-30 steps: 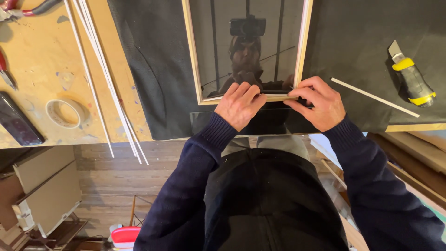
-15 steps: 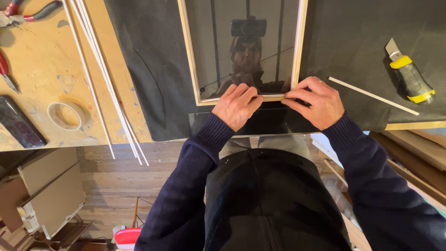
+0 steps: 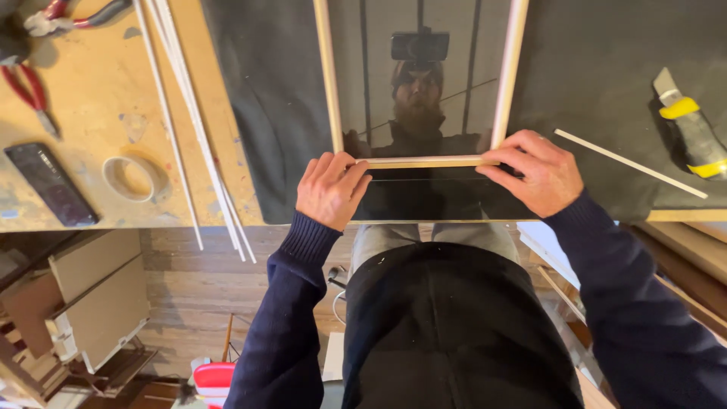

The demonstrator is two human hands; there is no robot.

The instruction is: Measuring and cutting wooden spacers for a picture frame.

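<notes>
Both hands are pressing down on the near rail of a pale wooden frame [image 3: 421, 161] that is lying on a dark cloth [image 3: 265, 113] over the workbench [image 3: 91, 113]. The left hand [image 3: 329, 189] is resting flat at the frame's near left corner, fingers spread and closed on nothing. The right hand [image 3: 534, 173] is sitting at the near right corner, fingertips pinching or pressing the rail (the view is too steep to tell which). The frame is surrounding a dark glossy pane [image 3: 420, 83]. A thin white strip [image 3: 630, 163] is lying on the cloth just right of the right hand, a yellow-and-grey utility knife [image 3: 691, 136] beyond it. Long white rods [image 3: 189, 113], a tape roll [image 3: 135, 178] and red-handled pliers [image 3: 30, 91] are lying to the left.
</notes>
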